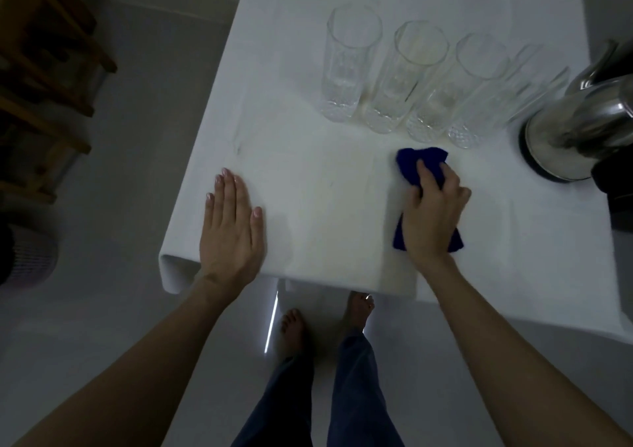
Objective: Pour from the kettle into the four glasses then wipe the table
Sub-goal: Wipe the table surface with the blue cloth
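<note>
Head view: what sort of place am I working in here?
Most likely a room in a home, a dining or kitchen corner. A table under a white cloth holds tall glasses and a steel kettle, a wooden chair stands alongside, and the person wiping with a blue cloth is barefoot.

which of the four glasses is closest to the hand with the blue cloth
The rightmost glass, the one next to the kettle. Its base sits just beyond the blue cloth under the right hand; the other three stand further left.

Wooden chair (51,69) at the frame's upper left; round grey perforated object (29,261) at left edge, on pale floor (137,138).
</note>
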A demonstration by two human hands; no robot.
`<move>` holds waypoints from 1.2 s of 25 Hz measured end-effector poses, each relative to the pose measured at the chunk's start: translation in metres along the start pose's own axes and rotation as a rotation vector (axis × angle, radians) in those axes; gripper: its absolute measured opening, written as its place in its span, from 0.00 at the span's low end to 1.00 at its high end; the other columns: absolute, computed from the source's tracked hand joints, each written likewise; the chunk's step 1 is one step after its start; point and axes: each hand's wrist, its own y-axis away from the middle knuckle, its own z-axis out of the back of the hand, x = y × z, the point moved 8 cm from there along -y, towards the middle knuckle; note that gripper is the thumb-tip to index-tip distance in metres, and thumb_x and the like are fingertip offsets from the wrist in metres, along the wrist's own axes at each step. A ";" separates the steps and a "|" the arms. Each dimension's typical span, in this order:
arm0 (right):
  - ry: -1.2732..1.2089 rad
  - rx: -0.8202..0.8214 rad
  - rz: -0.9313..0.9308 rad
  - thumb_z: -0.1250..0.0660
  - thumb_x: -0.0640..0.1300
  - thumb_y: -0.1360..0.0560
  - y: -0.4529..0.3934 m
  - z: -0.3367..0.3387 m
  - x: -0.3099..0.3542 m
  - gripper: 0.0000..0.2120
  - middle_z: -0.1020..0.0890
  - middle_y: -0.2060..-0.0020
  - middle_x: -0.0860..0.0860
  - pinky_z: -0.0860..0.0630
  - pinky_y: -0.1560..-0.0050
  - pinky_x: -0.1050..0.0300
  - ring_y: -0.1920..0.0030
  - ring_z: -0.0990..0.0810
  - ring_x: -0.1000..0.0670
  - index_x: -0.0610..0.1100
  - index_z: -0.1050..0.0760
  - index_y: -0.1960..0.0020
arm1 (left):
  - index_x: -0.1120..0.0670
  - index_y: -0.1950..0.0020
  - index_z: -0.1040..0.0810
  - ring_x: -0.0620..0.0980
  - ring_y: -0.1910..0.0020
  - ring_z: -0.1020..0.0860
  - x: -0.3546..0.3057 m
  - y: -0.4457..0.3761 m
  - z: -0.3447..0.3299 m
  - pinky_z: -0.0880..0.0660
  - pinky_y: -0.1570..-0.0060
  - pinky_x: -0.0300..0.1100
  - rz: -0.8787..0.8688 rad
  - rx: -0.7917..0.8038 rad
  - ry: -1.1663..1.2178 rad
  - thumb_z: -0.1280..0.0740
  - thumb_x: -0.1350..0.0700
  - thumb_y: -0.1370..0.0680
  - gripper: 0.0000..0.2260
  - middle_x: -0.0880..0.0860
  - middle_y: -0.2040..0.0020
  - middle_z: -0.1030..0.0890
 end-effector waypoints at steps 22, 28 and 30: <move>-0.038 0.161 0.616 0.45 0.38 0.25 -0.004 -0.077 0.165 0.22 0.20 0.38 0.36 0.22 0.58 0.42 0.55 0.23 0.34 0.39 0.18 0.38 | 0.62 0.21 0.51 0.53 0.21 0.54 0.011 0.007 0.007 0.57 0.23 0.49 0.121 -0.001 0.011 0.59 0.48 0.18 0.28 0.58 0.20 0.52; -0.185 0.386 0.859 0.43 0.41 0.23 0.052 -0.078 0.193 0.20 0.21 0.35 0.41 0.23 0.55 0.42 0.53 0.25 0.36 0.42 0.18 0.38 | 0.65 0.22 0.47 0.56 0.21 0.49 0.020 0.009 0.009 0.54 0.23 0.49 0.166 -0.055 0.047 0.58 0.49 0.17 0.28 0.61 0.21 0.47; -0.225 0.495 0.991 0.39 0.40 0.22 0.077 -0.059 0.168 0.16 0.21 0.34 0.43 0.24 0.54 0.43 0.52 0.25 0.39 0.43 0.18 0.38 | 0.64 0.22 0.48 0.55 0.21 0.49 0.021 0.010 0.009 0.54 0.23 0.48 0.153 -0.044 0.033 0.58 0.49 0.17 0.27 0.60 0.21 0.48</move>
